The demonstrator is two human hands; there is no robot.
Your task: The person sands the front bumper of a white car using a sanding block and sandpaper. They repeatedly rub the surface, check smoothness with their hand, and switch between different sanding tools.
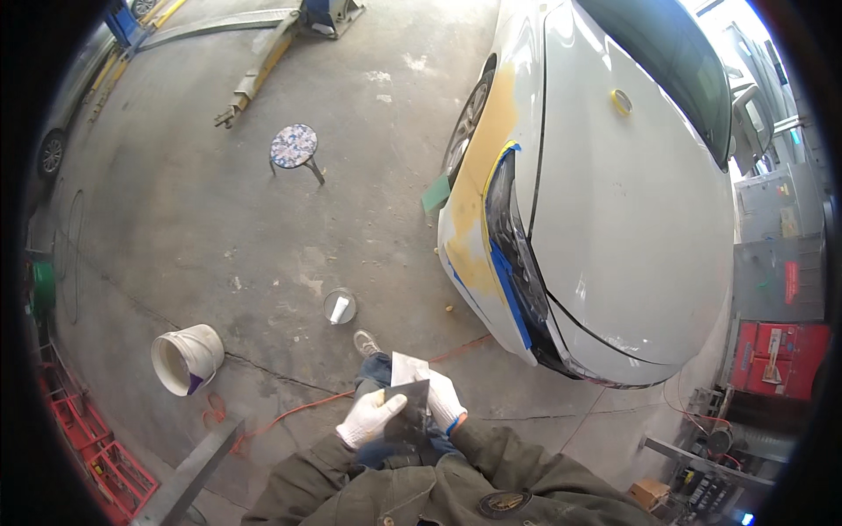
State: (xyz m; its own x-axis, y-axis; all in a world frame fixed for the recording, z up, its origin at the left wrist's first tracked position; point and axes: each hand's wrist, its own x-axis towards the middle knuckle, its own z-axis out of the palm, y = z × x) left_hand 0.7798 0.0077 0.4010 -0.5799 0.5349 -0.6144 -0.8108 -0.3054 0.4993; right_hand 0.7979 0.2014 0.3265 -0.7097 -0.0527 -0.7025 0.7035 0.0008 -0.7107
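Observation:
Both hands wear white work gloves and meet in front of my body. My left hand [370,419] is closed on a dark grey flat sheet [410,403], thumb on top. My right hand [445,405] grips a white flat piece [408,366] just beyond the sheet, its fingers partly hidden behind that sheet. To my right stands a light-coloured car [631,219]. Its fender [502,114] has tan, sanded-looking patches, and blue masking tape [510,294] edges the headlight [504,210]. A green flat pad [435,195] is by the front wheel.
A white bucket [188,358] sits at left, near an orange hose [298,408]. Ahead are a round can with a white tube [339,307] on top and a patterned stool [294,146]. A lift arm [259,74] reaches across the floor. A yellow tape roll [621,102] lies on the hood.

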